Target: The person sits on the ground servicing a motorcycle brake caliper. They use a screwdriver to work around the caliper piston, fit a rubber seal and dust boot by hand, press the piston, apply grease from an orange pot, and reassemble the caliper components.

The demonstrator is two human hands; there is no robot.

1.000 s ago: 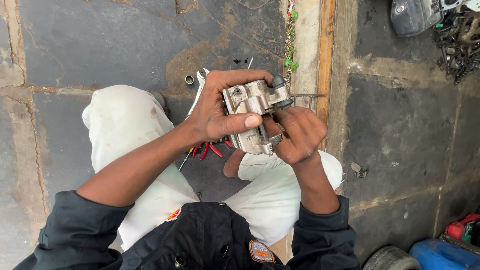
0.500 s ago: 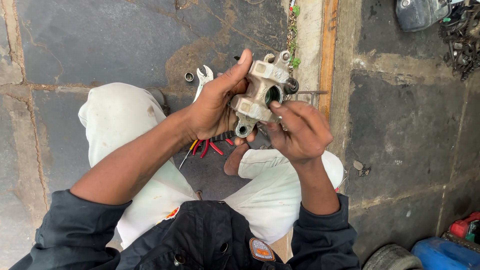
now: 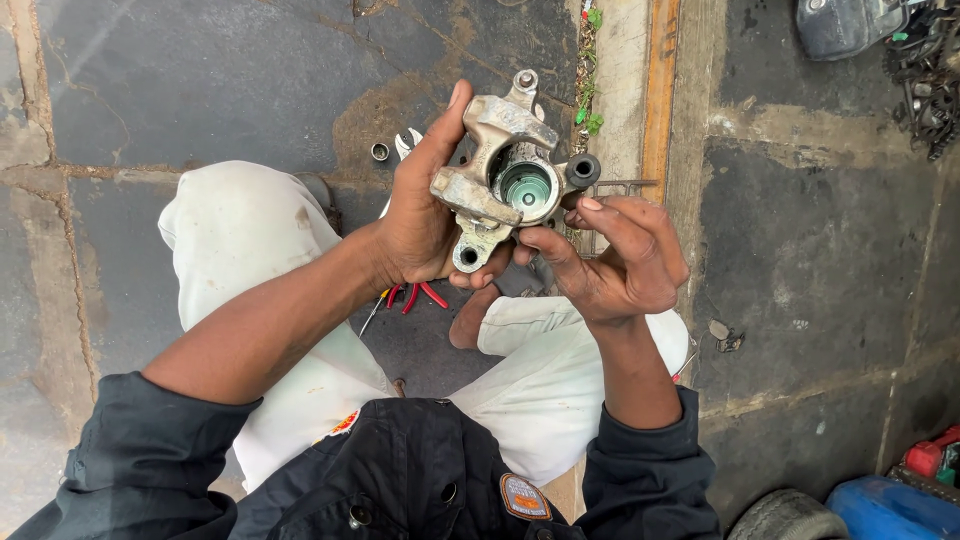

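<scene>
Since 0.5 s ago the brake caliper (image 3: 505, 175) has turned, bore now facing cam. Held up over the lap, above the floor. Left hand (image 3: 425, 215) fingers wrapped tight round its body; right hand (image 3: 620, 260) fingers half curled, tips touching its lower edge. Risk: one-hand grip on heavy, greasy metal, could slip & drop onto legs.

Your left hand (image 3: 425, 215) covers the near side of the brake caliper (image 3: 500, 165); your right hand (image 3: 620, 255) hides its lower right edge; just below the caliper, red-handled pliers (image 3: 420, 295) show handles only, the rest behind your wrist; the wrench (image 3: 408, 143) beside it is mostly hidden; far right of the caliper, the blue container (image 3: 890, 505) & tyre (image 3: 785, 515) are cut off by the bottom edge.
</scene>
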